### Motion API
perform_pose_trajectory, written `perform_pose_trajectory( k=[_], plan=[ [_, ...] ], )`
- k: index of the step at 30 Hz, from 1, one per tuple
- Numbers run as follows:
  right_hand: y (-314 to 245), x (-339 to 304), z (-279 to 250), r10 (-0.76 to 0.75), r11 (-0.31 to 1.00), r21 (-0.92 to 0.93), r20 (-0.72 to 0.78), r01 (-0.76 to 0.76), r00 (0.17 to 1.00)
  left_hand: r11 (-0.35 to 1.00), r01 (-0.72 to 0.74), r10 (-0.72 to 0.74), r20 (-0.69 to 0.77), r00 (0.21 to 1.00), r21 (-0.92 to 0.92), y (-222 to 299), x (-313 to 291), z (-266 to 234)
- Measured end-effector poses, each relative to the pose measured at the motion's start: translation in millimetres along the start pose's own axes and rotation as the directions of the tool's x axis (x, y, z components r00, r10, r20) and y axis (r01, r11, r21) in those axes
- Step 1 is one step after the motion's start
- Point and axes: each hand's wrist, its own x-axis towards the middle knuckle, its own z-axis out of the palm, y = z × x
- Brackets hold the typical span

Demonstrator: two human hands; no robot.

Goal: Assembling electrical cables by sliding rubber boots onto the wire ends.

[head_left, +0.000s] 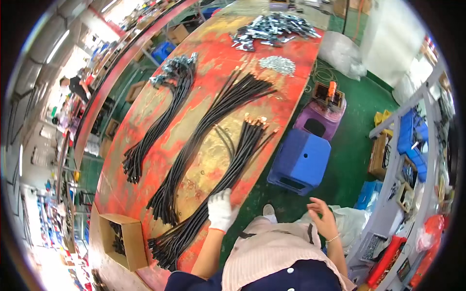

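Observation:
My left hand (pixel 221 212), in a white knitted glove, is at the table's near edge beside the nearest bundle of black cables (pixel 218 189). Its fingers point forward and hold nothing that I can see; whether they touch the cables I cannot tell. Copper-coloured ends top that bundle. My bare right hand (pixel 323 219) hangs off the table at my right side, fingers apart and nothing in them. Farther left lie a second black cable bundle (pixel 194 140) and a third cable bundle (pixel 162 116), whose far ends carry silvery metal clamps (pixel 177 66).
On the red, worn table (pixel 138 199) are a heap of metal clamps (pixel 274 30), a pile of small metal parts (pixel 277 65) and an open cardboard box (pixel 131 242). A blue stool (pixel 302 160) and a purple stool (pixel 323 114) stand right of it, before a grey shelf (pixel 383 233).

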Motion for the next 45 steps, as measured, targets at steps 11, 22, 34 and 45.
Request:
perform_pose_trajectory(
  k=[11,22,34,45],
  plan=[
    [-65,119,147,-0.093,0.941,-0.199,0.627,0.275,0.774,0.995,0.098,-0.098,-0.032,0.995,0.018,-76,45,21],
    [-102,263,244,0.003,0.906,-0.223,0.853,0.359,0.522,0.883,0.378,-0.264,0.372,0.89,-0.279,-99,186,15],
    [-162,403,278,-0.037,0.987,-0.098,0.64,0.129,0.767,0.768,0.233,0.131,0.502,0.855,-0.597,-89,285,16],
    [-154,330,227,-0.102,0.993,0.003,0.476,0.114,0.873,0.85,0.161,-0.016,0.281,0.96,-0.502,-52,251,110]
  ],
)
